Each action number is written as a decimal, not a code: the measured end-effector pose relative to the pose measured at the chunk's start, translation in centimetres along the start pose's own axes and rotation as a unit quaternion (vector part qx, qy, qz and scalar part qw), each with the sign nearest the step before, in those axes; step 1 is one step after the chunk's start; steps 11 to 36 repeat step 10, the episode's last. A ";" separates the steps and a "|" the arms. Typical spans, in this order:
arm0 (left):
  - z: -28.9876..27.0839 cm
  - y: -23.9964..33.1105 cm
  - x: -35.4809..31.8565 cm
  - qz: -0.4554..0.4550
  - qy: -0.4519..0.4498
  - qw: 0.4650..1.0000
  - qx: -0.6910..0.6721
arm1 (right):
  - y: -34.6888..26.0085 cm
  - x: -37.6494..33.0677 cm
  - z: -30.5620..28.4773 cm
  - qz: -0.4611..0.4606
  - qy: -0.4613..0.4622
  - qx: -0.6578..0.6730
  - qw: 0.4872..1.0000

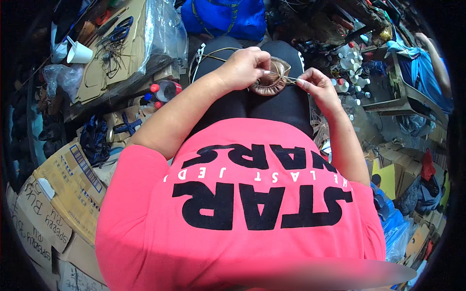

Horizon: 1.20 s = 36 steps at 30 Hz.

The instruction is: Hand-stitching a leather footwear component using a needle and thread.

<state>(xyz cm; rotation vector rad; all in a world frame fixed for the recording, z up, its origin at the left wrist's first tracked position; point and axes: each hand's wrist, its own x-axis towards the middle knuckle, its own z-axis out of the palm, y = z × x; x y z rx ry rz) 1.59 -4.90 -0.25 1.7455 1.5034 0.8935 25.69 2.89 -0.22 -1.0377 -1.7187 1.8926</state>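
Observation:
Over my lap is a brown leather moccasin-style shoe piece (268, 88) with a gathered, puckered edge. A thin tan lace (287, 78) crosses its top. My left hand (246, 68) is closed in a pinch on the lace at the shoe piece's left side, thumb and fingertips together. The lace also loops out to the left over my thigh. On the right, my right hand (319, 89) pinches the lace between thumb and forefinger, just off the shoe piece. Between the hands the lace looks drawn straight. My fingers partly hide the shoe piece.
At the left, a cardboard-covered table (97, 80) bears scissors (121, 30), lace scraps and a white cup (79, 52). A blue bag (224, 18) lies beyond my knees. Several plastic bottles (350, 63) stand at the right, beside a chair (412, 92) draped with blue cloth. Cardboard boxes (68, 186) lie lower left.

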 end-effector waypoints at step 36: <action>-0.3 2.6 1.5 0.024 -0.129 0.984 0.120 | -0.3 -3.4 -2.9 -0.049 0.026 -0.098 0.994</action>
